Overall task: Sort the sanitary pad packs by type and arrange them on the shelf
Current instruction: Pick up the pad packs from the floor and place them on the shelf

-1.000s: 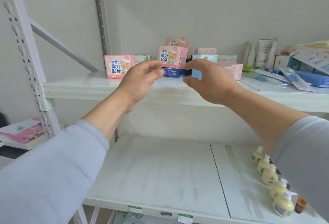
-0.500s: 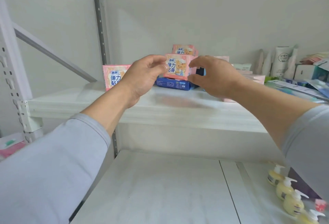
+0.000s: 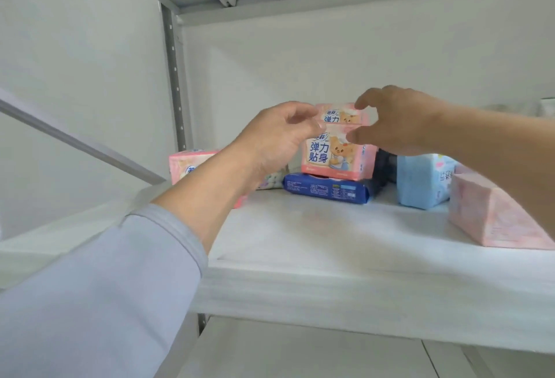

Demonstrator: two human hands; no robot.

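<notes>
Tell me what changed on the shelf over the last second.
Both hands rose from the dark blue pack to the pink bear pack on it; left hand and right hand now pinch its top corners. Blue pack and far-left pink pack stayed put.

Both arms reach forward, left hand and right hand facing each other, fingers curled.
</notes>
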